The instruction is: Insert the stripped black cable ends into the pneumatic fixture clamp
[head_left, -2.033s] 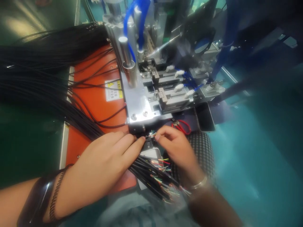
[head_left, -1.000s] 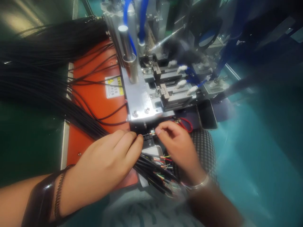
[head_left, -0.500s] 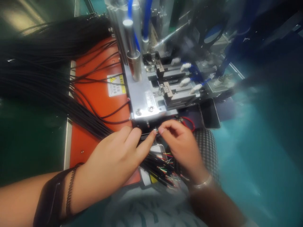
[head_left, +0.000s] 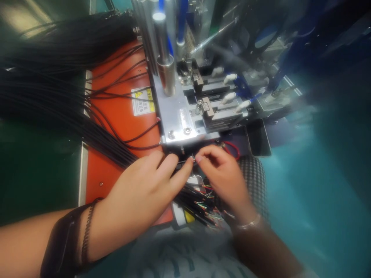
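We see the left hand (head_left: 143, 189) and right hand (head_left: 220, 179) pinching a small wire end (head_left: 193, 158), black cables (head_left: 197, 202) at six o'clock.

I see black cables (head_left: 58, 104) over the orange panel (head_left: 121, 131), blue tubing (head_left: 181, 23) past its far edge, and red-and-green wire tips (head_left: 203, 204) off its near corner.

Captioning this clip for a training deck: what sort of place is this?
Most likely a factory cable-assembly station. A metal pneumatic fixture with blue air hoses sits by an orange panel, and a mass of black cables lies beside it, with coloured wire ends showing near the hands.
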Demonstrator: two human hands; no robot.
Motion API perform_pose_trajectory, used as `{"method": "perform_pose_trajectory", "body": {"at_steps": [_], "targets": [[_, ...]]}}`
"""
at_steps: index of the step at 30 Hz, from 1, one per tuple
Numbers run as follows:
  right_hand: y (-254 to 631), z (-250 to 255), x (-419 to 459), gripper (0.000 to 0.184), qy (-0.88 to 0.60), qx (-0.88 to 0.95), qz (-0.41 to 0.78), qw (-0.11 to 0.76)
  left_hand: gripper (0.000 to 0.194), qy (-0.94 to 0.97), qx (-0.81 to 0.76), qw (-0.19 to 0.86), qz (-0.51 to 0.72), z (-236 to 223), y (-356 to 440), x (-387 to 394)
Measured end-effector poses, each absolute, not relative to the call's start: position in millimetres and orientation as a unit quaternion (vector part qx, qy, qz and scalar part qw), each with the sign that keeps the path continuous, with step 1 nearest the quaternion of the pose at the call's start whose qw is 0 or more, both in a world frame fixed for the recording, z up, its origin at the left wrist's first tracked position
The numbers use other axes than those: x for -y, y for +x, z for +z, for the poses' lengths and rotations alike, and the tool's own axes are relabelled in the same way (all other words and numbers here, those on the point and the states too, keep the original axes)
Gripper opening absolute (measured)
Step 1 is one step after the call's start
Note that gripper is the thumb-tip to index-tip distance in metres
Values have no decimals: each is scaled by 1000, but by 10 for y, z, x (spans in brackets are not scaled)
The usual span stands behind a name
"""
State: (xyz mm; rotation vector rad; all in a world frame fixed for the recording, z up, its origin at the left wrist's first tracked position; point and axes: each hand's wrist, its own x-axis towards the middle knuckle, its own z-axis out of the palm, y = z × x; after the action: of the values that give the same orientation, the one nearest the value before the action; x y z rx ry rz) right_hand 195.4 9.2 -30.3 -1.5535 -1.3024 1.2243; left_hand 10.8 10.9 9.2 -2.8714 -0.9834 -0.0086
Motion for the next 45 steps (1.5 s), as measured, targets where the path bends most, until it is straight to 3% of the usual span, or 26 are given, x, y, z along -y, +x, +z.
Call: {"method": "perform_pose_trajectory", "body": {"at_steps": [8, 12, 18, 22, 29, 35, 39, 45], "targets": [[1937, -413, -146, 12, -564, 444, 592, 367, 58, -932, 359, 29, 41, 179, 195, -125], [1940, -464, -121, 15, -550, 414, 617, 382, 53, -940, 341, 29, 6, 204, 116, -108], [2019, -442, -120, 14, -529, 487, 563, 407, 31, -939, 326, 82, -77, 182, -4, -101], [2011, -393, -144, 8, -537, 522, 515, 417, 31, -939, 323, 94, -71, 192, 14, -74], [1960, -432, -144, 6, -627, 516, 466, 352, 29, -934, 339, 90, -72, 146, 59, -14], [2038, -449, -91, 15, -564, 630, 356, 397, 33, -932, 336, 129, -49, 99, 70, 92], [2089, -392, -60, 11, -530, 713, 275, 366, 43, -921, 365, 137, -25, 109, 88, 141], [2112, -399, -62, 12, -497, 792, 186, 301, 37, -922, 380, 69, 18, 185, 111, 119]]}}
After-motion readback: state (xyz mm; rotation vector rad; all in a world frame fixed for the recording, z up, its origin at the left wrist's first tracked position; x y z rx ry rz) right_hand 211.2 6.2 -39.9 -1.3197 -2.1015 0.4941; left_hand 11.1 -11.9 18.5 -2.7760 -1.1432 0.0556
